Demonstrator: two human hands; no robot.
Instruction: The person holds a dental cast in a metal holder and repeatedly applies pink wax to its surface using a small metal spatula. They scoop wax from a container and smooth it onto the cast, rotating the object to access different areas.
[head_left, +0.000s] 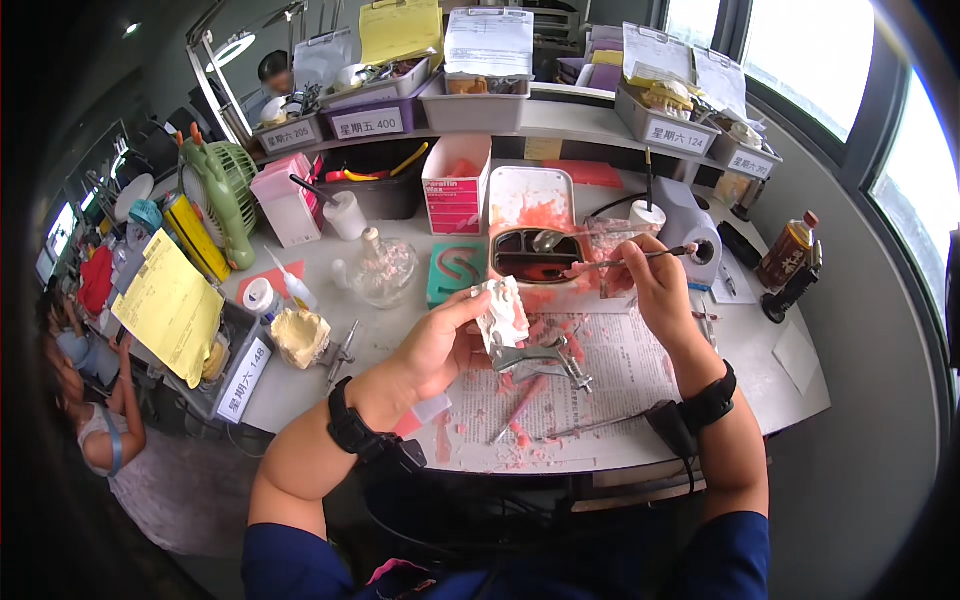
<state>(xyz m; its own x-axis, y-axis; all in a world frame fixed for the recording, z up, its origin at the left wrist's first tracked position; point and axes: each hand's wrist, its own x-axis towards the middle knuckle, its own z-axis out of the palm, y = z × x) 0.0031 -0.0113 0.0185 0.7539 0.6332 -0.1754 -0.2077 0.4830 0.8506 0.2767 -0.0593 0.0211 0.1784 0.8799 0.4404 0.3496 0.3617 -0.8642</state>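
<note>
Head cam: L fingers (462, 309) grip white cast (503, 318), partly hidden; R fingers (638, 262) pinch tool (604, 264).

Newspaper (620, 368) lies near on the table (772, 372), a wax pot (512, 284) at its far edge, a fan (234, 192) left, a bottle (787, 254) right.

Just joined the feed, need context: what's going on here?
A person's left hand holds a white dental cast, with a metal hinged frame against it. The right hand grips a slim tool, its pink-smeared tip by the open wax pot; contact isn't clear. Pink scraps lie on the newspaper.
</note>
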